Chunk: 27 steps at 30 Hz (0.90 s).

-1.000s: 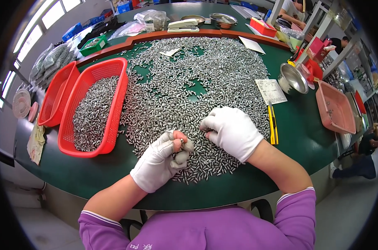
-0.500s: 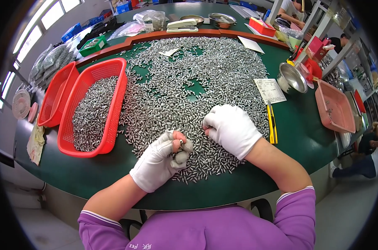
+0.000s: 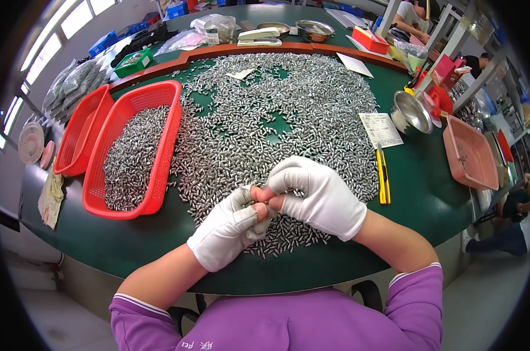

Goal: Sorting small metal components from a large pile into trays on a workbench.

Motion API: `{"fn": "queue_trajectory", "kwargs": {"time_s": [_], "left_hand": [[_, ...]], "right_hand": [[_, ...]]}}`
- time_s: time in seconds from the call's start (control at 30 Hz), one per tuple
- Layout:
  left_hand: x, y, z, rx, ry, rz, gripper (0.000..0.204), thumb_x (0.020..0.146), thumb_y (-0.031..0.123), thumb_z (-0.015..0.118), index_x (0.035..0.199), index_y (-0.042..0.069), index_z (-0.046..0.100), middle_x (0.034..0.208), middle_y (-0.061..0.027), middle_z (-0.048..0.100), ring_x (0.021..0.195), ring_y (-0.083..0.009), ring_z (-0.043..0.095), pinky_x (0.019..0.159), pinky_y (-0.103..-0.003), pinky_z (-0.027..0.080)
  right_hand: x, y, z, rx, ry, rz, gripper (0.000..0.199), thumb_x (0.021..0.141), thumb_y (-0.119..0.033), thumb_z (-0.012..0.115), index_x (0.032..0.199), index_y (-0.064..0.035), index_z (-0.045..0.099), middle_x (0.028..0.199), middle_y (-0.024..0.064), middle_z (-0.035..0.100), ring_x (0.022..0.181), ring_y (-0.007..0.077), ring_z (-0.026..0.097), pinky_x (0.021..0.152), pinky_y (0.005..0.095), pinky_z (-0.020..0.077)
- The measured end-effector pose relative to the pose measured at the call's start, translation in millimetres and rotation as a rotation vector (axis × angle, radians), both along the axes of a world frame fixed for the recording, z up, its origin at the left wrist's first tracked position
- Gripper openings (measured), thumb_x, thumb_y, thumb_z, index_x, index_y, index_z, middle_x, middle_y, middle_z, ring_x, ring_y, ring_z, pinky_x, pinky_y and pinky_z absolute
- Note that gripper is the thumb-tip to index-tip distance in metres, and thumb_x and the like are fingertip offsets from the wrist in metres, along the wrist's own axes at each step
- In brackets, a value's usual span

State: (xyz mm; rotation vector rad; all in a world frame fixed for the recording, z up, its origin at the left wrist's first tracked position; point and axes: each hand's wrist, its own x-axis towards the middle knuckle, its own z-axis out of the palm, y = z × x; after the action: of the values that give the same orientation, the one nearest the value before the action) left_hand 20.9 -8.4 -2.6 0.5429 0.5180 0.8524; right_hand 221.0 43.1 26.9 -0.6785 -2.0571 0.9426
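Observation:
Both hands wear white gloves with bare fingertips, and they meet above the near part of a wide spread of small silver metal parts (image 3: pixel 235 146). My left hand (image 3: pixel 227 225) is closed, pinching a small metal part that the fingertips almost wholly cover. Thumb and forefinger of my right hand (image 3: pixel 320 199) are pressed together against the left fingertips; whatever they grip is hidden. Left of the spread, a red plastic basket (image 3: pixel 175 126) holds a heap of the same parts.
A second red basket (image 3: pixel 72 155) leans beside the first. On the right are a yellow cutter knife (image 3: pixel 383 178), a printed paper slip (image 3: pixel 380 128), a steel bowl (image 3: pixel 411 111) and a pink basket (image 3: pixel 469 169). A wooden rim (image 3: pixel 300 45) borders the back, with a stapler (image 3: pixel 259 38) behind it.
My right hand has lifted from the pile and moved left to my left hand. My left hand has shifted slightly right, so their fingertips now meet.

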Motion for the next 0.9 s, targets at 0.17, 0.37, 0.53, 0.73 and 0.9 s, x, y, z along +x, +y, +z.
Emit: {"fn": "queue_trajectory", "kwargs": {"time_s": [0.17, 0.37, 0.53, 0.73, 0.9], "left_hand": [[0, 1, 2, 0.004, -0.006, 0.003, 0.019, 0.094, 0.02, 0.065, 0.107, 0.013, 0.054, 0.094, 0.0, 0.058, 0.069, -0.0066, 0.045, 0.06, -0.02, 0.036], [-1, 2, 3, -0.01, -0.014, 0.024, 0.017, 0.095, 0.022, 0.063, 0.105, 0.011, 0.055, 0.091, -0.0006, 0.058, 0.067, -0.0067, 0.043, 0.058, -0.019, 0.034], [0, 1, 3, 0.035, -0.005, 0.028, 0.017, 0.095, 0.022, 0.063, 0.105, 0.011, 0.056, 0.091, -0.001, 0.058, 0.066, -0.0068, 0.042, 0.058, -0.019, 0.034], [0, 1, 4, 0.011, -0.034, 0.032, 0.015, 0.094, 0.021, 0.064, 0.102, 0.012, 0.055, 0.091, -0.0009, 0.058, 0.067, -0.0072, 0.042, 0.06, -0.02, 0.035], [-2, 3, 0, -0.002, -0.075, 0.047, 0.015, 0.093, 0.017, 0.065, 0.102, 0.013, 0.055, 0.097, -0.0026, 0.059, 0.07, -0.0078, 0.046, 0.063, -0.021, 0.038]], "right_hand": [[-3, 1, 4, 0.188, 0.002, -0.031, 0.015, 0.076, -0.005, 0.073, 0.091, -0.0044, 0.069, 0.083, 0.0091, 0.064, 0.075, 0.0262, 0.064, 0.067, 0.0343, 0.053], [-1, 5, 8, 0.426, -0.123, -0.005, 0.016, 0.071, -0.009, 0.074, 0.085, -0.0073, 0.067, 0.08, 0.0075, 0.064, 0.072, 0.0285, 0.063, 0.062, 0.0374, 0.0516], [-2, 3, 7, 0.413, -0.113, -0.034, 0.016, 0.072, -0.009, 0.073, 0.086, -0.0079, 0.067, 0.08, 0.0068, 0.064, 0.074, 0.0279, 0.063, 0.063, 0.0373, 0.0517], [3, 7, 10, 0.529, -0.241, -0.129, 0.014, 0.072, -0.009, 0.072, 0.085, -0.0078, 0.066, 0.082, 0.0062, 0.064, 0.074, 0.0269, 0.063, 0.064, 0.0375, 0.0516], [18, 13, 2, 0.381, -0.758, -0.233, 0.015, 0.077, -0.022, 0.072, 0.088, -0.0125, 0.07, 0.088, 0.0059, 0.064, 0.085, 0.0269, 0.063, 0.074, 0.0399, 0.0523]]}}
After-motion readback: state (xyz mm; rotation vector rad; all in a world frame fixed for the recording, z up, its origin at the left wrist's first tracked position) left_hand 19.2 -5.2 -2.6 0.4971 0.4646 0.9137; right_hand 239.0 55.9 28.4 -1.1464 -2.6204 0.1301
